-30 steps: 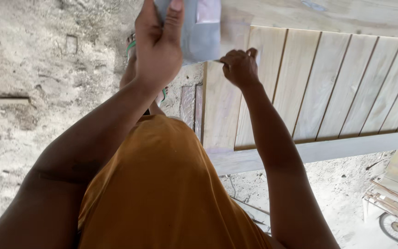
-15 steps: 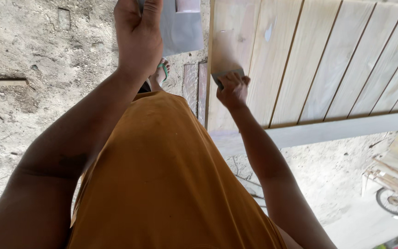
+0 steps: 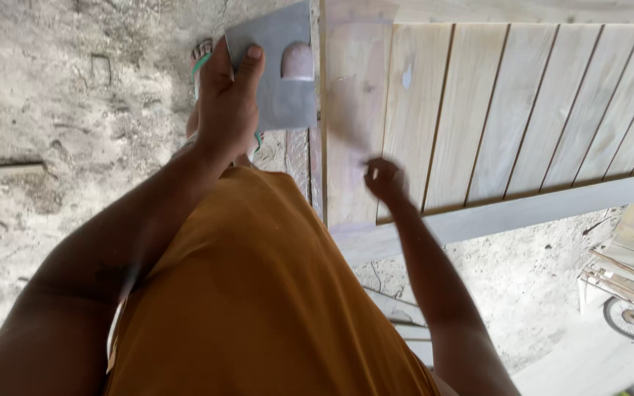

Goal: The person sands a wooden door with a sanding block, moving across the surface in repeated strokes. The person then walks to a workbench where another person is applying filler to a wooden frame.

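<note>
Blurring hides the right hand's (image 3: 385, 180) grip — unreadable; left hand (image 3: 230, 103) pinches a grey plate (image 3: 277, 73).

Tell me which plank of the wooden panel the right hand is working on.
The leftmost plank, at the panel's edge beside the grey board held by the left hand. The right hand rests on its lower part; the other planks lie untouched.

Left hand (image 3: 227, 103) gripping grey flat plate (image 3: 277, 73), blurred right hand (image 3: 384, 180) against pale wooden panel (image 3: 522, 110)
</note>
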